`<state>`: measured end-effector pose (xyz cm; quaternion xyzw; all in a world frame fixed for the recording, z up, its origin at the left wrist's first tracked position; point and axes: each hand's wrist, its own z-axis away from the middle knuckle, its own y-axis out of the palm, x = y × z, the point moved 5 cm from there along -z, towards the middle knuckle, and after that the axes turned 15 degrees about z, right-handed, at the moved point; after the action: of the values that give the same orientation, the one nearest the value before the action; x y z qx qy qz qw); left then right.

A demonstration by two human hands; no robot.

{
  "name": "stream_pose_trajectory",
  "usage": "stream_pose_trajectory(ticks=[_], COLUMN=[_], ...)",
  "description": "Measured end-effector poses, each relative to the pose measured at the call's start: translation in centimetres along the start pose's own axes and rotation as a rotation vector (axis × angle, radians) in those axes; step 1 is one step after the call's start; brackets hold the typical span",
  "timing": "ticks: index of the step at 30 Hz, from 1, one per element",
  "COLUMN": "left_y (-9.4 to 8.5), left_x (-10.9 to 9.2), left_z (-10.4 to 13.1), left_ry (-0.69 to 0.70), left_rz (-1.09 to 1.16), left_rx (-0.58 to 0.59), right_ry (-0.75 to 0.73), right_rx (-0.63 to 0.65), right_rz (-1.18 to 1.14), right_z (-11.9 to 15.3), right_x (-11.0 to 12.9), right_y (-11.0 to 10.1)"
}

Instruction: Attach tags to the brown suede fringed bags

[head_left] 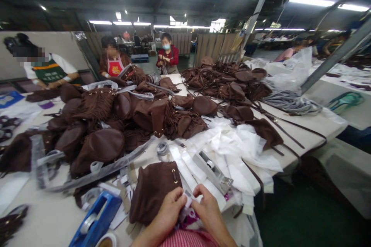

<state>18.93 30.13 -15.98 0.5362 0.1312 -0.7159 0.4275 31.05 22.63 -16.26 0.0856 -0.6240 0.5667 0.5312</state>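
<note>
My left hand (171,206) is closed, thumb and finger pinching a small white slip (188,202). Facing it, my right hand (208,205) has curled fingers, and its thumb is at the slip's other edge. What the slip is made of, or whether it is printed, I cannot make out. A brown drawstring bag (153,189) with brass eyelets lies directly left of my hands, partly behind my left wrist. Just beyond my right hand stands a grey tape dispenser (213,171). A blue tape dispenser (95,220) is at the lower left.
Piled brown fringed bags (104,146) cover the table's left and middle. More bags with straps (228,81) lie farther back. White sheets (237,141) spread at right, near a grey cord bundle (290,98). Co-workers (55,69) sit or stand across the table.
</note>
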Motion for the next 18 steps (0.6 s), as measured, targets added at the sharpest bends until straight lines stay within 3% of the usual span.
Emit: stream_pose_trajectory(ticks=[4,7,11,15,18], left_y=[0.0,-0.1,-0.2,-0.3,-0.4], left_x=[0.5,1.0,1.9,3.4,4.1], left_z=[-0.2,-0.4,-0.6,-0.7,-0.6], left_ry=[-0.011,-0.019,-0.011,-0.089,-0.172], left_rz=[0.021,0.027,0.055,0.136,0.250], left_rx=[-0.046,-0.048,0.004,0.075,0.086], right_ry=[0.003,0.046,0.203,0.433,0.486], right_rx=[0.032,0.167,0.349,0.431,0.468], right_rz=[0.024,-0.161,-0.439,-0.498,-0.573], right_z=[0.4,0.9,1.6,2.1,2.4], right_x=[-0.2,-0.4,-0.8,-1.7,-2.0], right_y=[0.2,1.2,2.7,3.7,4.1])
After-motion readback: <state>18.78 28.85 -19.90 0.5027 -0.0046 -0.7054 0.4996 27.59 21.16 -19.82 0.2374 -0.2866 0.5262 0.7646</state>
